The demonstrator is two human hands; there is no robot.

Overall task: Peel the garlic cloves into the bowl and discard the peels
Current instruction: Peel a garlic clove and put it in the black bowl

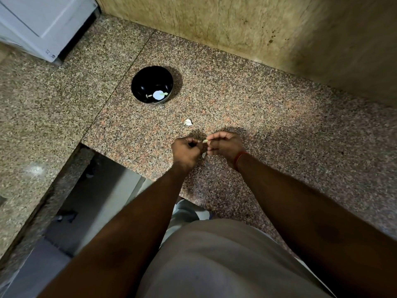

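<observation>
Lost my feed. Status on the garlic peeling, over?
Both hands pinching small pale garlic clove. Black round bowl holds peeled pieces. Nothing in the way.

My left hand (186, 152) is curled so its fingertips are hidden, can't tell what they pinch. The garlic clove (205, 141) at my right hand (223, 148) fingertips is mostly covered, too small to tell peeled or not. Bits in the bowl (141, 79) beyond my fingers are too small to ID.

Dim warm light; soft shadows cast on bench (268, 117) beyond hands; wide-angle bending at edges; forearms slightly blurred; glare in bowl (137, 82).
</observation>
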